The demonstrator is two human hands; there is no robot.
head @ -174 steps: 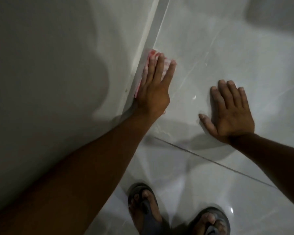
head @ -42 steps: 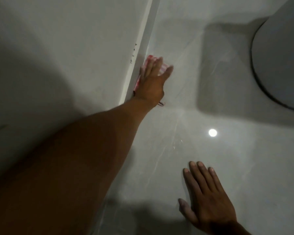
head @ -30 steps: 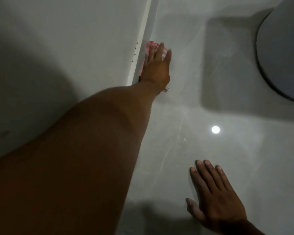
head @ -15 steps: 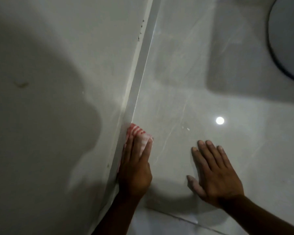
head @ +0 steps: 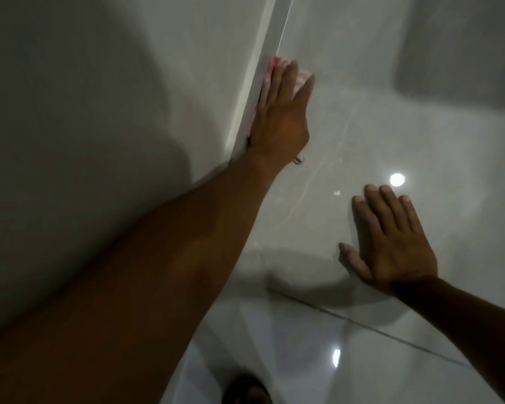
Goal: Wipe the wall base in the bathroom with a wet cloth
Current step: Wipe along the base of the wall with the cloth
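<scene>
Left hand (head: 279,121) lay flat, fingers together, pressing the pink-striped cloth (head: 301,78) against the wall base (head: 252,91) where it met the floor (head: 362,97). Right hand (head: 391,243) rested palm-down on the floor, fingers spread, holding nothing.

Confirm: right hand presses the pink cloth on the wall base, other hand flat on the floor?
Wrong hand. The head view shows the left hand pressing the pink cloth on the wall base; the right hand is the one flat on the floor.
</scene>
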